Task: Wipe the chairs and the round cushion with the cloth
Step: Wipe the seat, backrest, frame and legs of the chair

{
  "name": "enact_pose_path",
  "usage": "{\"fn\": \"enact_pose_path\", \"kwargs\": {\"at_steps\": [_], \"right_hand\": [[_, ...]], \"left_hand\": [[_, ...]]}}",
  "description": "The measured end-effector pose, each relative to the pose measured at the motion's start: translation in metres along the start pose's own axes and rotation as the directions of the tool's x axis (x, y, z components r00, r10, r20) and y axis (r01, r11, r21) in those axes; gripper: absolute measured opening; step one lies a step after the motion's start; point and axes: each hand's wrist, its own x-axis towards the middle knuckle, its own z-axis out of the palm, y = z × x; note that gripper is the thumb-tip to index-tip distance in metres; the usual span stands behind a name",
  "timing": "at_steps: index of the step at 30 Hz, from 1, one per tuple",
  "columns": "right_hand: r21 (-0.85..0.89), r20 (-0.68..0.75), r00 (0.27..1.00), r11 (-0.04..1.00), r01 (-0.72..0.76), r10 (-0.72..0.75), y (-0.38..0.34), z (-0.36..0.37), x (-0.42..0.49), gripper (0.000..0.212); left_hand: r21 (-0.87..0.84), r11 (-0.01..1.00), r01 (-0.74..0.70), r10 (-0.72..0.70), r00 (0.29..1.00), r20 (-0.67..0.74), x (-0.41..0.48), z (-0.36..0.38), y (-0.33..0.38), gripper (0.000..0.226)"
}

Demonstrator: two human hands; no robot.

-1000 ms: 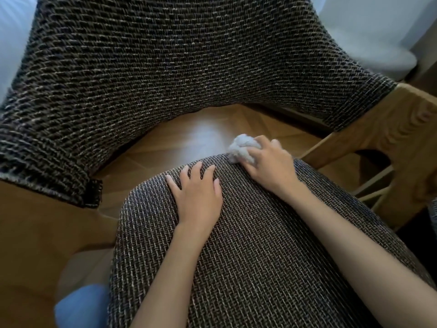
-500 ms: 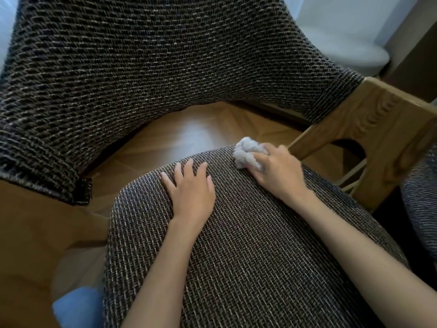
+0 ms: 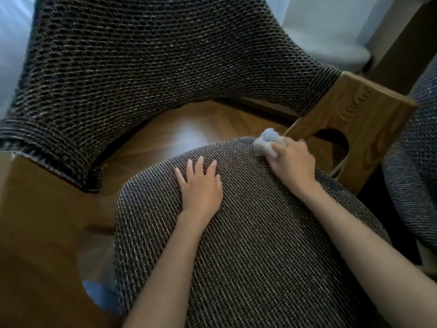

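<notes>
Right hand [image 3: 292, 162] grips the crumpled pale-blue cloth [image 3: 266, 144], fingers curled round it, pressed on the far right rim of the dark woven-tweed seat cushion [image 3: 236, 245]. Left hand [image 3: 201, 183] lies flat on the seat just left of it, fingers straight, holding nothing. Most of the seat lies left of the cloth and back toward the body. Limits: light wooden arm frame [image 3: 354, 110] just to the right, and the far edge drops to the wood floor [image 3: 189, 129]. Likely stroke goes leftward, with the left hand in that path.

Woven seat cushion [image 3: 248, 252] beneath left hand [image 3: 201, 187], cloth [image 3: 265, 142].
</notes>
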Motion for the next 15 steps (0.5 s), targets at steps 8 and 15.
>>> {"fn": "enact_pose_path", "kwargs": {"at_steps": [8,15], "right_hand": [[0.074,0.079,0.98,0.981,0.177,-0.183,-0.052,0.002,-0.045,0.028],[-0.114,0.051,0.996,0.991,-0.07,0.076,0.017,-0.01,-0.016,0.031]], "left_hand": [[0.014,1.0,-0.025,0.024,1.0,0.018,-0.002,0.002,0.003,0.048],[0.034,0.992,-0.122,0.121,0.992,0.048,-0.017,0.01,0.018,0.049]]}}
